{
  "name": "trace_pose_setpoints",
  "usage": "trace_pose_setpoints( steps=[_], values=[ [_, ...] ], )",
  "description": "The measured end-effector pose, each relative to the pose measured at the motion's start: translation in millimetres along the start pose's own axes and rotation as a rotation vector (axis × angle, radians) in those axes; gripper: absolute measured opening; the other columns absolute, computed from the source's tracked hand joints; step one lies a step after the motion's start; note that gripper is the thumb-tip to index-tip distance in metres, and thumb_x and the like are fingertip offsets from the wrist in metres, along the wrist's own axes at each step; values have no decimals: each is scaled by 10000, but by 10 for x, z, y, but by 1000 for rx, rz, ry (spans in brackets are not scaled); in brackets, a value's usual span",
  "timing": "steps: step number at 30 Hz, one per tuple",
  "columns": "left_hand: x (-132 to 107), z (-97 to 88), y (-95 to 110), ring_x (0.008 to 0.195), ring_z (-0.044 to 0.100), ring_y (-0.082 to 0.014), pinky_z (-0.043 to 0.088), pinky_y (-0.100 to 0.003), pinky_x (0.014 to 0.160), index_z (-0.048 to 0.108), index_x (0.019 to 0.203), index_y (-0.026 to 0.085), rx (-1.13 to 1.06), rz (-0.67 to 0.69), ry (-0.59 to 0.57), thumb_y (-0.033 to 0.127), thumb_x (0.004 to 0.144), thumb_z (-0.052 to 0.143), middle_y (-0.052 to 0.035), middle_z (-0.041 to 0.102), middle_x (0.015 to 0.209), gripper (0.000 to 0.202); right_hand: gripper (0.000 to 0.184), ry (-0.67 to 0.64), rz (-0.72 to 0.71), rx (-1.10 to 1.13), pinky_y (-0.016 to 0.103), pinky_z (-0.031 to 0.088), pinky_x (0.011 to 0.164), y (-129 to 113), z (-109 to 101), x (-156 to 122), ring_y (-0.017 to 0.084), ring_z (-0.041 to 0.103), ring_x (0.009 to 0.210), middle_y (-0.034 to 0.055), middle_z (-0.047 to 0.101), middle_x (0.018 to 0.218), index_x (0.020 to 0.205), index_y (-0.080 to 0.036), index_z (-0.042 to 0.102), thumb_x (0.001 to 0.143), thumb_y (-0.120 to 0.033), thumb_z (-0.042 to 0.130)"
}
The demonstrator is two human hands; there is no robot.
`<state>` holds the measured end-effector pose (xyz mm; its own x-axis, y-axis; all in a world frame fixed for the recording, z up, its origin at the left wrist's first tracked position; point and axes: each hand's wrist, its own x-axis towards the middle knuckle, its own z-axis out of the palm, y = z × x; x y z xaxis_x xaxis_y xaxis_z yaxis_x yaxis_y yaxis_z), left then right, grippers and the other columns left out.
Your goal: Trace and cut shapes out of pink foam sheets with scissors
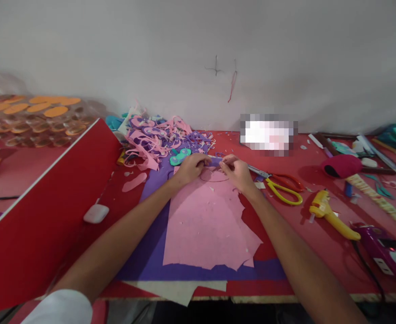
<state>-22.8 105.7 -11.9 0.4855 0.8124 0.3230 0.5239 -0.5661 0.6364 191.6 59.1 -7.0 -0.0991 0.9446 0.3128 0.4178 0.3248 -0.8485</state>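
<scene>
My left hand (193, 167) and my right hand (235, 173) are close together at the far edge of a pink felt-like sheet (207, 220). Fingers of both hands are pinched at the two ends of a small purple piece (215, 161). Just below it, a dark curved line is drawn on the pink sheet. That sheet has ragged edges and lies over a larger purple sheet (191, 273). Beside my left hand is a green cut-out (180, 157) with purple spots. Scissors (284, 191) with yellow and orange handles lie right of my right hand.
Pink and purple scraps (160, 135) are heaped at the back. A red board (52, 211) stands on the left, near a white case (96, 213). On the right lie a yellow glue gun (333, 216), a purple power strip (380, 252) and a dark pink object (342, 166).
</scene>
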Motion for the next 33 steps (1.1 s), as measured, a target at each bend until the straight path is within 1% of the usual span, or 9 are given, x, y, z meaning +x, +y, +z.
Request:
trace_pose_setpoints(
  steps=[10,15,17,19,22,24,26,29,33],
  values=[
    [0,6,-4,914,687,-173,539,-308,877,745,1006,172,-16,10,14,20,722,432,-62,768,984,448,276,69,-22,-96,302,438,606,-30,-14,2,157,556,584,-5,582,644,788,-227,556,918,-470,575],
    [-5,-3,10,890,691,-173,537,-308,851,741,1017,156,-30,-2,5,12,731,431,-67,766,966,446,248,112,-33,-114,307,451,618,-8,-13,3,160,566,602,4,603,682,759,-232,542,902,-430,586],
    [-8,-2,8,899,689,-171,533,-305,850,739,1017,165,-24,-4,12,6,737,434,-60,766,969,444,233,164,-43,-121,311,458,638,-12,-36,-7,166,576,625,8,611,695,766,-233,547,907,-416,578],
    [-12,-2,9,911,685,-176,528,-311,856,739,1007,165,-11,14,26,2,742,438,-62,763,972,433,220,257,-48,-130,315,464,663,-16,-76,-24,169,577,646,8,606,707,783,-234,553,917,-408,568],
    [-19,-8,39,969,668,-194,514,-340,903,751,993,165,42,111,31,10,778,448,-79,753,1011,402,205,363,-45,-148,316,457,666,-1,-142,-49,170,561,647,1,589,707,801,-237,559,922,-402,574],
    [-28,-15,75,1014,649,-202,498,-352,930,764,999,180,88,190,12,17,805,448,-85,741,1054,405,210,358,-43,-152,318,450,657,18,-170,-53,173,559,642,1,588,700,801,-237,561,925,-406,576],
    [-39,-17,111,1037,634,-202,485,-354,941,774,1005,198,122,237,-17,23,828,448,-83,729,1082,410,225,308,-47,-143,321,451,661,34,-177,-45,174,565,642,8,597,705,801,-233,565,930,-417,571],
    [-53,-9,144,1059,621,-205,461,-367,963,778,1027,216,172,246,-55,41,860,465,-75,719,1125,396,250,237,-57,-146,323,451,668,40,-166,-24,172,575,639,16,610,706,788,-226,573,931,-432,575],
    [-59,6,158,1116,608,-221,442,-374,968,753,1139,231,255,230,-102,55,882,474,-70,712,1184,418,276,184,-40,-156,319,445,643,38,-159,-11,169,575,603,14,615,665,776,-225,574,931,-453,564]
  ],
)
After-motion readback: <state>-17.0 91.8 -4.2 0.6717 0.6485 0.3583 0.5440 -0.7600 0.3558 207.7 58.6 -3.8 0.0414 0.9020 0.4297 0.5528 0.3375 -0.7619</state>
